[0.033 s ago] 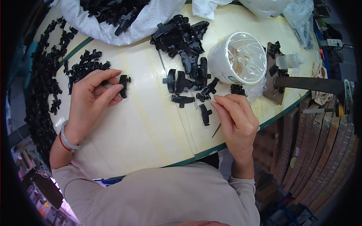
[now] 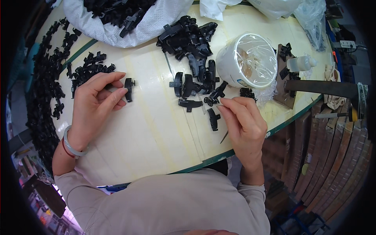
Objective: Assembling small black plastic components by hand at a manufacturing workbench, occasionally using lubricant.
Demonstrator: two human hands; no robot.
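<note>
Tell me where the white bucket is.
In the head view, the bucket stands on the table right of centre, between the black parts and the bottle, beyond the right hand.

I count one black part (image 2: 129, 94) in my left hand (image 2: 98, 96); toward the right edge of the table (image 2: 156, 145), one bucket (image 2: 229, 64), one bottle (image 2: 298, 64); far edge, one sack (image 2: 125, 42).

Past the left fingers (image 2: 110, 76), a white sack (image 2: 164, 19) is cropped; whether the right fingers (image 2: 234, 106) are empty cannot be told.
</note>
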